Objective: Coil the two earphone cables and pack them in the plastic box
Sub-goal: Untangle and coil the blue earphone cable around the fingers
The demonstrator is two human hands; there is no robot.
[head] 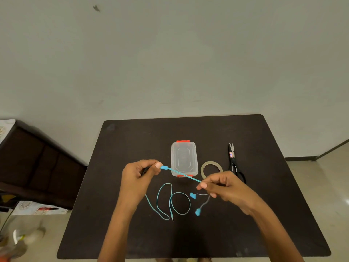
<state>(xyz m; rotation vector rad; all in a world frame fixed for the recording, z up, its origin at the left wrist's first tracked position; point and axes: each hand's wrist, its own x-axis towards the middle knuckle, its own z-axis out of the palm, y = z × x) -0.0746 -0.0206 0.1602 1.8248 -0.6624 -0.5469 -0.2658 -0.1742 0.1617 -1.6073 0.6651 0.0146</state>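
Both hands are raised above the dark surface [255,214] with a short stretch of the blue earphone cable [181,174] pulled taut between them. The left hand [140,175] pinches the cable just behind its small blue inline piece; something dark shows inside its curled fingers, possibly the second earphone cable, though the view is too poor to be sure. The right hand [220,184] pinches the other end of the taut stretch between thumb and forefinger.

Most of the blue cable lies loose on the surface below the hands — a few open loops ending in the metal plug [172,218]. The two blue earbuds [195,204] lie just right of those loops, their grey leads running up toward the right hand.

The plastic box [184,159] sits beyond the hands near the middle of the surface, its clear lid on and red clasps at both ends. A tape ring [211,169] lies just to its right, and black scissors [234,161] lie further right.

By my reading the task is at an early stage: no neat coil of the blue cable shows, nothing is in the box, and the box is not yet opened. Left to do — wind the blue cable, deal with the second one, open the lid, pack both.
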